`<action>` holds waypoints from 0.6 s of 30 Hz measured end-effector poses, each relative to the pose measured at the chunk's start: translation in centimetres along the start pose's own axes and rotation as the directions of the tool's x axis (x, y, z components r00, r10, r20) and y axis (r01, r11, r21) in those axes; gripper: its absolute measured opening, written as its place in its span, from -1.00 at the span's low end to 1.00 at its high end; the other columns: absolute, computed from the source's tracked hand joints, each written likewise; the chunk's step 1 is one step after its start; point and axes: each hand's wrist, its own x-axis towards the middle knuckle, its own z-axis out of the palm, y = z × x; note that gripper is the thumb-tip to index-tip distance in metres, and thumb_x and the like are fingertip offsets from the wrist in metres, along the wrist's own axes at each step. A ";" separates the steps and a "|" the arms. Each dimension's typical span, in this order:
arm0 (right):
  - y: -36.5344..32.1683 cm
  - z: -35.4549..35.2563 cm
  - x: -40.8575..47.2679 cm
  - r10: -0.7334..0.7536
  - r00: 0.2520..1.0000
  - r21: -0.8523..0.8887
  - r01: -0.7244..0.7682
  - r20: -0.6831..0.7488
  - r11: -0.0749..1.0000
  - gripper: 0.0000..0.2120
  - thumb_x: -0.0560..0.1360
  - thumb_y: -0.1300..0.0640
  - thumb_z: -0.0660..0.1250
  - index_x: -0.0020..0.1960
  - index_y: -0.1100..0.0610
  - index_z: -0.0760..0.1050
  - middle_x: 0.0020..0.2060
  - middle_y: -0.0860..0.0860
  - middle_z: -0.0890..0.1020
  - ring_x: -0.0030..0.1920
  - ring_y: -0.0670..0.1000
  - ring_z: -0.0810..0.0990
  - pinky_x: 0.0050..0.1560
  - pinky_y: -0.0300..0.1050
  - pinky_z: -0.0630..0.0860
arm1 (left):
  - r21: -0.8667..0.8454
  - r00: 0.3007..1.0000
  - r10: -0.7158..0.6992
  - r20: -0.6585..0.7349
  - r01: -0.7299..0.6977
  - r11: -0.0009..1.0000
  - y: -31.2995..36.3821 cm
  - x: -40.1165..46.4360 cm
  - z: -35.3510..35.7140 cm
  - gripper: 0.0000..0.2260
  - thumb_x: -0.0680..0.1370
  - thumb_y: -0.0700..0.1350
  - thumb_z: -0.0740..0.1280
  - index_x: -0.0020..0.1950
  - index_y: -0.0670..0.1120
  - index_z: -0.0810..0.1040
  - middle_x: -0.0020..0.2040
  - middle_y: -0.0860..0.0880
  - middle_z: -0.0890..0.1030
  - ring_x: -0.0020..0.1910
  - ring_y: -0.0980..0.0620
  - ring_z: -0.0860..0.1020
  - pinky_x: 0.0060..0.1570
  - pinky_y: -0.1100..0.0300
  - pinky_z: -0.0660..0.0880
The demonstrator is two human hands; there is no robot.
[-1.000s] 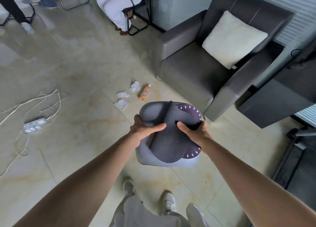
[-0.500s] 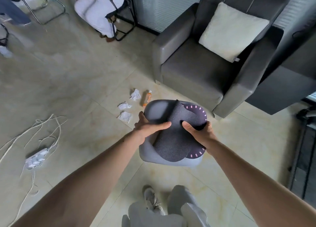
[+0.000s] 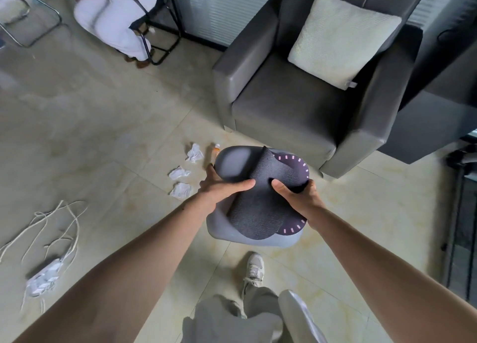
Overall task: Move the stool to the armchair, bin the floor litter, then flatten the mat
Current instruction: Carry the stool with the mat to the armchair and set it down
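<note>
I hold a grey stool [image 3: 233,165] off the floor, in front of my body. My left hand [image 3: 222,187] grips its left side and my right hand [image 3: 294,193] grips its right side. A dark round mat [image 3: 260,208] with a purple dashed rim lies folded over the stool's top, under both thumbs. The grey armchair [image 3: 289,105] with a cream cushion [image 3: 343,38] stands just beyond the stool. Three crumpled white papers [image 3: 180,173] and a small orange bottle [image 3: 215,151] lie on the floor left of the stool.
A white power strip [image 3: 44,278] with loose cords sprawls on the tiles at left. A seated person in white clothes [image 3: 113,25] occupies a black chair at the back. Dark furniture [image 3: 438,125] stands right of the armchair. My shoe [image 3: 254,267] is below the stool.
I have carried the stool forward: the armchair and the litter are now closer. Both hands keep the same grip on the stool.
</note>
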 end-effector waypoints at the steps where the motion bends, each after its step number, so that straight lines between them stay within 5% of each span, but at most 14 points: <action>1: -0.4 -0.1 0.6 0.002 1.000 0.004 -0.002 -0.005 1.000 -0.03 0.16 -0.39 0.51 0.38 0.07 0.26 0.32 0.12 0.48 0.32 0.17 0.48 0.33 0.14 0.45 | 0.011 1.000 0.000 0.004 0.000 1.000 0.6 0.6 0.0 0.30 -0.17 0.32 0.60 0.47 0.04 0.14 0.39 -0.05 0.44 0.37 -0.09 0.42 0.35 -0.04 0.38; 18: -6.5 3.4 7.0 0.101 0.991 0.132 -0.089 -0.084 0.987 -0.01 0.11 -0.41 0.51 0.36 0.05 0.27 0.29 0.10 0.50 0.28 0.16 0.50 0.30 0.11 0.47 | 0.141 0.990 0.031 0.138 -0.051 0.989 7.2 11.2 -2.8 0.30 -0.12 0.31 0.58 0.50 -0.02 0.10 0.45 -0.02 0.39 0.39 -0.07 0.40 0.38 -0.02 0.36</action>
